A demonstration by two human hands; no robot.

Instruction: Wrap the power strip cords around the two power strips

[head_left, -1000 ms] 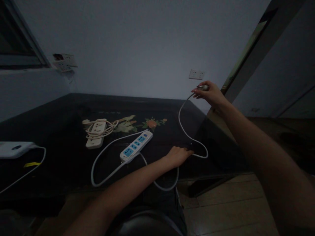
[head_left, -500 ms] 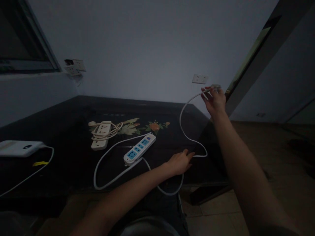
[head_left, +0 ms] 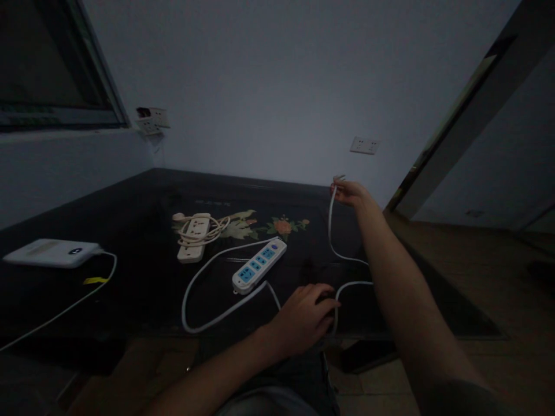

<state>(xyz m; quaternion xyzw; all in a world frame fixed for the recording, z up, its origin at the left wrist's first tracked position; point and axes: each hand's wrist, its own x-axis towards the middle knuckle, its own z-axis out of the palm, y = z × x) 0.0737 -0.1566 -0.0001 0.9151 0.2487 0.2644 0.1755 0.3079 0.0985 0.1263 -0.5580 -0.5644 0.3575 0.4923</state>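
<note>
Over the far right part of the table, my right hand (head_left: pixel 347 192) is closed on the plug (head_left: pixel 339 179) of a white cord, its prongs pointing up and to the right. The cord (head_left: pixel 330 225) hangs from the plug to the tabletop and passes behind my right forearm. At the front edge my left hand (head_left: pixel 306 318) has its fingers loosely curved and apart, fingertips beside or touching the cord. Left of that hand lies the white power strip (head_left: pixel 260 266) with blue sockets, its cord looping on the table.
A second power strip (head_left: pixel 193 240) wrapped in its cord lies further left on the dark table (head_left: pixel 143 231). A white power bank (head_left: pixel 54 253) with a cable is at the far left, near a yellow strip (head_left: pixel 95 281). A wall socket (head_left: pixel 365 145) is behind the table.
My right hand has moved left and down with the plug, away from beside the wall socket. My left hand has drawn back toward me, its fingers more curved. The view has shifted slightly.
</note>
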